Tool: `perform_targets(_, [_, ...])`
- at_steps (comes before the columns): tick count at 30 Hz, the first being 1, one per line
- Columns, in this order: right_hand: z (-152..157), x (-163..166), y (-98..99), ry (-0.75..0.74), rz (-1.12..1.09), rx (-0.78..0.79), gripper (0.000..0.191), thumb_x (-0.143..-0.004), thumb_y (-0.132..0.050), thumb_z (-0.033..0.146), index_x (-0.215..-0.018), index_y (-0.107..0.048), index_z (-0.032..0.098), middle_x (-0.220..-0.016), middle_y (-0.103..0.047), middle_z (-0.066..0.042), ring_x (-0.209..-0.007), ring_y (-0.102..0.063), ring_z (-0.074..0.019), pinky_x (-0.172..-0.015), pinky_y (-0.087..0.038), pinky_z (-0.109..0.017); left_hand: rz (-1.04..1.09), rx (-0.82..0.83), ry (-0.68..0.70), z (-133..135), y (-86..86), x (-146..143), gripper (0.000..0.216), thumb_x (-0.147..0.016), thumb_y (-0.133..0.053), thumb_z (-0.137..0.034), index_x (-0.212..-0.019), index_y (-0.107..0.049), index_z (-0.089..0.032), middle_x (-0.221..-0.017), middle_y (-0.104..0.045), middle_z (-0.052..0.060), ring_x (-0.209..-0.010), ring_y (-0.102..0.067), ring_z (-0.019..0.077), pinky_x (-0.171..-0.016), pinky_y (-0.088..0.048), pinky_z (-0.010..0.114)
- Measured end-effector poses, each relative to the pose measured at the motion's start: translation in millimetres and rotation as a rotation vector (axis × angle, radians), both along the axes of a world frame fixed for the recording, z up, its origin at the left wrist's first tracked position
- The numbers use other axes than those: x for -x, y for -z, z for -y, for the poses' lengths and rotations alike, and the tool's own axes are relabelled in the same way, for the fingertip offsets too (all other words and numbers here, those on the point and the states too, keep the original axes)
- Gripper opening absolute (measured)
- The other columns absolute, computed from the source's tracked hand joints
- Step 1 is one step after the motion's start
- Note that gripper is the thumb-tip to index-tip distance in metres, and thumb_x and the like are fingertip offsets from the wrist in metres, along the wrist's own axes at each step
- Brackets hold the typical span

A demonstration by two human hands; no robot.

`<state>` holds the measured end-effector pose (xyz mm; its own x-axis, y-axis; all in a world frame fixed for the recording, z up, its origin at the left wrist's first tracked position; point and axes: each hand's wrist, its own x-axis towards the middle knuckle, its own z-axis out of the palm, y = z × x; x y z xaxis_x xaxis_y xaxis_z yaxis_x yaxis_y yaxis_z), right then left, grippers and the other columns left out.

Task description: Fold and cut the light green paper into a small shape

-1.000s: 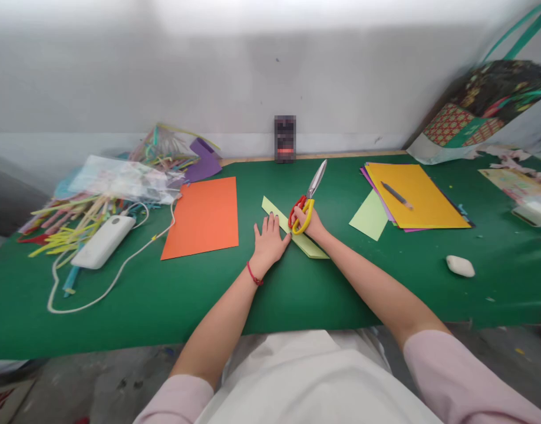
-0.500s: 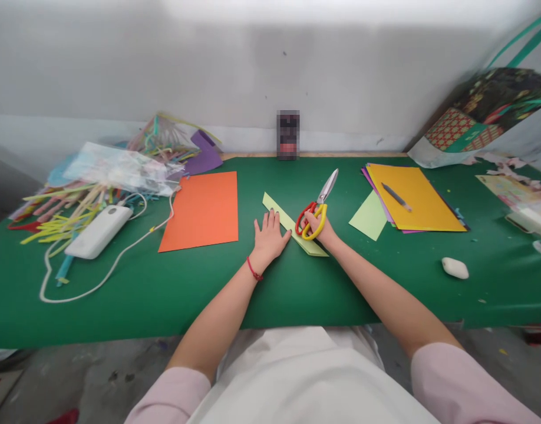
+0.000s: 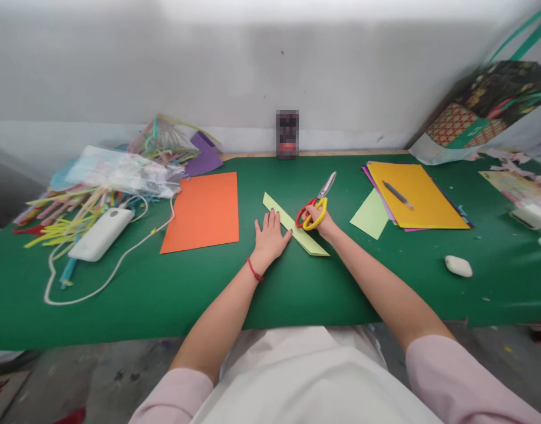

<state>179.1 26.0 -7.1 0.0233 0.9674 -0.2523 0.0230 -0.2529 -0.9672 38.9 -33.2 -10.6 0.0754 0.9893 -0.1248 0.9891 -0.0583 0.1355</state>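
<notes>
My left hand (image 3: 270,237) lies flat with fingers spread, its fingertips and thumb at the near-left edge of a folded strip of light green paper (image 3: 306,242). That strip runs slantwise on the green tabletop. In my right hand (image 3: 320,219) is a pair of scissors (image 3: 327,186) with one red and one yellow handle loop. Their metal blades are closed and point up and away from me, just beyond the strip's right side. Part of the handles is hidden by my fingers.
An orange sheet (image 3: 205,212) lies to the left, by a white power bank (image 3: 102,234) with a cable and a heap of paper strips (image 3: 58,229). At right are stacked coloured sheets (image 3: 423,200), a pen (image 3: 398,195), a light green piece (image 3: 371,215) and a white case (image 3: 458,266).
My right hand has moved slightly up and away from me with the scissors, uncovering more of the strip. My left hand stays in place on the paper.
</notes>
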Motion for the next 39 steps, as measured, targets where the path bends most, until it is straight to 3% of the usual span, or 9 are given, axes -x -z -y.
perform_targets(6, [18,-20,-4.0,-0.032,0.025,0.016,0.028,-0.071,-0.044,0.016,-0.043,-0.041,0.02,-0.035,-0.046,0.002,-0.028,-0.031,-0.0056,-0.029,-0.024,-0.018,0.017,0.01,0.0,0,-1.9,-2,0.067,-0.093,-0.025,-0.046,-0.149,-0.018,-0.009,-0.156,-0.013,0.009,-0.144,-0.013,0.0251,-0.116,-0.011,0.049])
perform_targets(17, [9,-6,-5.5,-0.035,0.05,-0.019,0.029,-0.069,-0.044,0.016,-0.041,-0.042,0.019,-0.035,-0.045,0.002,-0.031,-0.033,-0.0063,-0.032,-0.028,-0.018,-0.004,-0.017,0.002,0,1.5,-1,0.066,-0.093,-0.024,-0.046,-0.148,-0.02,-0.01,-0.156,-0.014,0.009,-0.144,-0.014,0.0253,-0.116,-0.012,0.049])
perform_targets(28, [50,-40,0.0,-0.081,0.067,-0.088,0.021,-0.065,-0.053,0.034,-0.053,-0.039,0.023,-0.032,-0.044,0.005,-0.024,-0.027,-0.0063,-0.027,-0.02,-0.019,0.026,0.002,-0.005,0,-2.2,-2,0.066,-0.092,-0.026,-0.045,-0.149,-0.019,-0.013,-0.156,-0.014,0.009,-0.144,-0.013,0.0263,-0.116,-0.011,0.049])
perform_targets(39, [33,-13,-7.2,-0.076,0.071,-0.068,0.02,-0.072,-0.049,0.022,-0.056,-0.037,0.023,-0.035,-0.045,0.005,-0.03,-0.037,-0.0088,-0.031,-0.03,-0.02,0.012,0.004,-0.003,0,-1.0,-2,0.066,-0.092,-0.026,-0.045,-0.149,-0.019,-0.011,-0.157,-0.014,0.009,-0.144,-0.013,0.0261,-0.116,-0.011,0.049])
